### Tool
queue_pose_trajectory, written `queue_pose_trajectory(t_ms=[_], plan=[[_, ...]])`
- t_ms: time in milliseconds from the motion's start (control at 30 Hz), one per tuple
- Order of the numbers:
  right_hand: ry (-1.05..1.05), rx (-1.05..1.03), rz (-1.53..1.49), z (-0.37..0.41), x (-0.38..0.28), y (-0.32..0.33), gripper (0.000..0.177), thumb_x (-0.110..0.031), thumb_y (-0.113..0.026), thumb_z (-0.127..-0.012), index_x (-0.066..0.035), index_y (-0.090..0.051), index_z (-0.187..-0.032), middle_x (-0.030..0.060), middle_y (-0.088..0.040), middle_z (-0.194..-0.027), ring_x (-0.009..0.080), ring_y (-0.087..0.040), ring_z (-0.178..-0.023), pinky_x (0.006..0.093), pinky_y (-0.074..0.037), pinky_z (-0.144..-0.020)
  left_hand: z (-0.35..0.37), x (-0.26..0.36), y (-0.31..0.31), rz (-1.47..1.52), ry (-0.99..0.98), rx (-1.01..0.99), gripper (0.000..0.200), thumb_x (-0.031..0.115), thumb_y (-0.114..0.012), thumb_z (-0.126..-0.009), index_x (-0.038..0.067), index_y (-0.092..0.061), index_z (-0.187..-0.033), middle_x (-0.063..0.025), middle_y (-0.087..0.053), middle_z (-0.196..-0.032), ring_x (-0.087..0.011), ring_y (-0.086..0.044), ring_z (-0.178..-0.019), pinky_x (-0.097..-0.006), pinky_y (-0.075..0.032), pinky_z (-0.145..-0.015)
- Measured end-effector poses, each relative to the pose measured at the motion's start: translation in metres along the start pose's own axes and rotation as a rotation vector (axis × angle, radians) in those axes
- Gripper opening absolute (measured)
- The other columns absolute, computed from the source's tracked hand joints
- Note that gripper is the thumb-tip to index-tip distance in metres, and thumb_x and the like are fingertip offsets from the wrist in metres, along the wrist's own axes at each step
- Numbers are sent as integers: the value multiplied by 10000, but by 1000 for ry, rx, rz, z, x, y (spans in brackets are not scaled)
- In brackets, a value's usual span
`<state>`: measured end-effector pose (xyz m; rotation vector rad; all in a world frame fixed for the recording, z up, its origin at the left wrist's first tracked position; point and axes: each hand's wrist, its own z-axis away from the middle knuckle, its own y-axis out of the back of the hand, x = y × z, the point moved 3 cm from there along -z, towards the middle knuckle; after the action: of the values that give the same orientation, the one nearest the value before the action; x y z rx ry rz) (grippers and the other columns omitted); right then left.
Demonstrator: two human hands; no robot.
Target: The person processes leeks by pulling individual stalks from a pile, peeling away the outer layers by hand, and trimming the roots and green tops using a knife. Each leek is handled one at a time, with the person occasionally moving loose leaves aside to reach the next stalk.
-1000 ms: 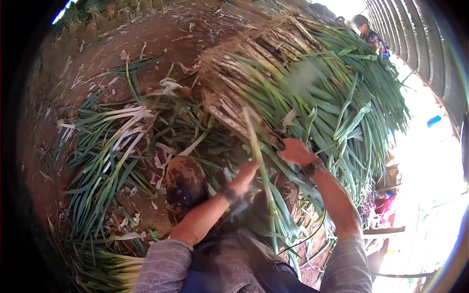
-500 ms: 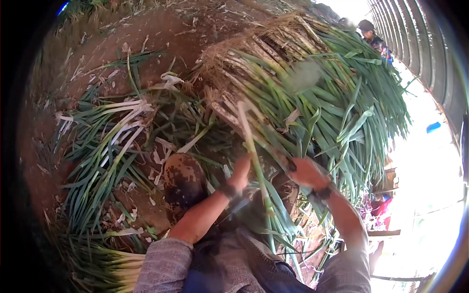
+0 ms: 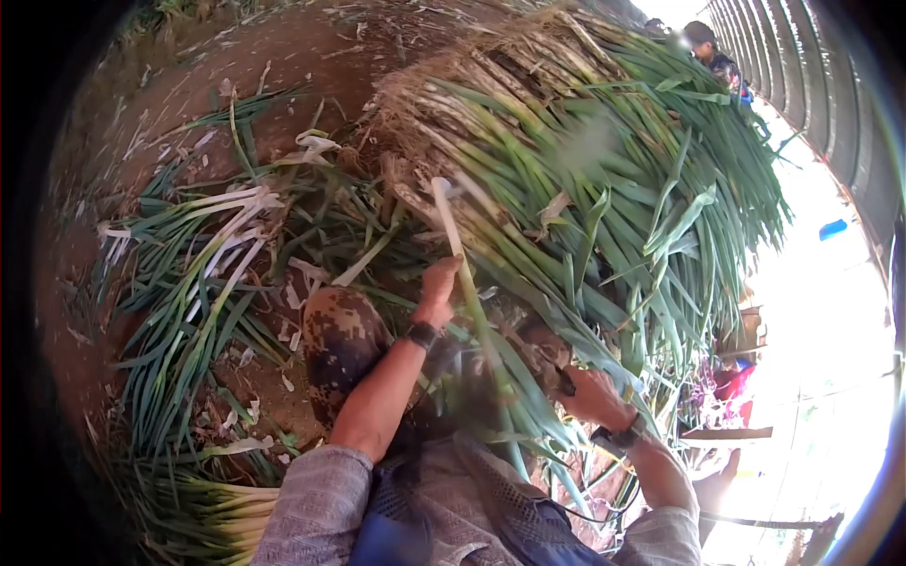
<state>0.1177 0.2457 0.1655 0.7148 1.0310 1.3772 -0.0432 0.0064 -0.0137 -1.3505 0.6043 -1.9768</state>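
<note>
My left hand [image 3: 439, 291] is closed around a long green onion [image 3: 446, 215], its white end pointing up and away and its leaves trailing down past my lap. Fingers curled, my right hand [image 3: 598, 400] is lower and to the right, beside the leaves. A small dark piece [image 3: 566, 381] shows at its fingertips; I cannot tell what it is. Just beyond both hands rises a big pile of green onions [image 3: 604, 179] with soil-covered roots and brownish outer skins.
Cleaned green onions with white stems [image 3: 222, 236] lie on the soil at left. Another bundle [image 3: 236, 514] sits at lower left. My camouflage-patterned knee [image 3: 342, 344] is beside my left arm. A person [image 3: 710, 52] is beyond the pile, near a ribbed wall [image 3: 812, 94].
My left hand has moved up and left with the green onion, nearer its white end. My right hand has dropped lower, away from the pile.
</note>
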Motion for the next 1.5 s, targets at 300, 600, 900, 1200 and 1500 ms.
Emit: queue_pose_trajectory(t_ms=[300, 600, 900, 1200, 1500], plan=[[58, 91, 41, 15, 11, 23, 225, -263, -665, -842, -53, -642, -921, 180, -638, -698, 361, -617, -615, 463, -466, -590, 28, 22, -14, -270, 106, -118, 285, 276, -715, -882, -2, -672, -929, -33, -615, -791, -123, -570, -697, -313, -468, -593], [-16, -25, -114, 104, -3, -6, 178, -226, -642, -839, -65, -605, -907, 199, -626, -693, 416, -617, -653, 503, -471, -618, 27, 23, -2, -293, 152, -78, 274, 264, -726, -878, 10, -679, -968, -35, -627, -786, -135, -597, -639, -310, -486, -518], [-86, -53, -142, 120, -3, -10, 168, -215, -641, -843, -64, -617, -914, 191, -637, -706, 412, -626, -687, 504, -470, -653, 19, 15, -3, -338, 140, -81, 278, 268, -769, -841, 11, -674, -892, -21, -623, -767, -108, -558, -647, -301, -447, -523], [-177, -151, -54, 142, 1, 2, 205, -245, -664, -824, -65, -605, -903, 211, -639, -718, 430, -627, -716, 523, -456, -646, 34, 30, -6, -346, 118, -74, 270, 258, -796, -835, 38, -652, -896, 4, -590, -755, -101, -543, -636, -297, -452, -552], [-90, -32, -67, 110, -1, -20, 142, -208, -631, -859, -75, -596, -893, 187, -619, -693, 403, -602, -629, 509, -425, -579, 23, 20, -1, -360, 86, -66, 263, 249, -786, -848, 39, -667, -954, -10, -612, -792, -115, -572, -651, -294, -475, -565]])
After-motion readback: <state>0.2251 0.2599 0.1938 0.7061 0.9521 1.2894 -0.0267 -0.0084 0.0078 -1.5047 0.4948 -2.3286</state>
